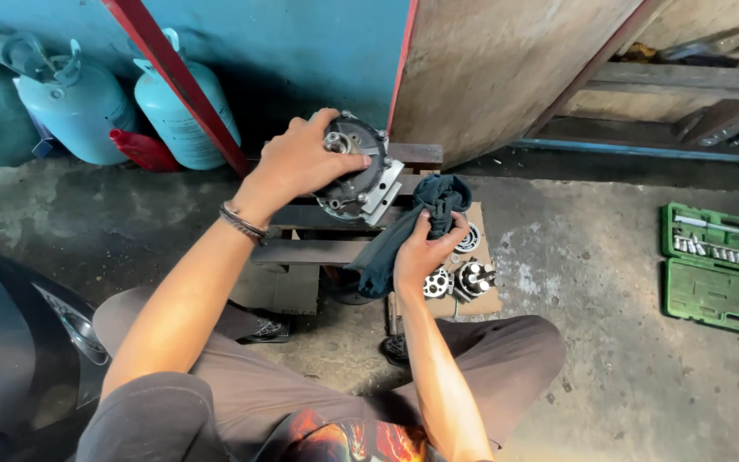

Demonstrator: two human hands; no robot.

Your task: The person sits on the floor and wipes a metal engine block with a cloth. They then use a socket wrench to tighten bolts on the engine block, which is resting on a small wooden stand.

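Note:
My left hand (pixel 297 162) grips a round grey metal housing (pixel 357 175) with bolts around its rim, held up over a low wooden stool (pixel 318 248). My right hand (pixel 425 248) is closed on a dark teal rag (pixel 421 218) that hangs just to the right of the housing. Below the rag, on a piece of cardboard (pixel 487 301), lie small round metal parts (pixel 464 278), among them a bearing-like ring (pixel 470 238). My knees in grey-brown trousers frame the bottom of the view.
Three pale blue gas cylinders (pixel 186 107) stand at the back left behind a slanted red bar (pixel 177 81). An open green socket-set case (pixel 718 265) lies on the concrete floor at right. A wooden board (pixel 506 68) leans against the wall. A dark object (pixel 10 359) fills the lower left.

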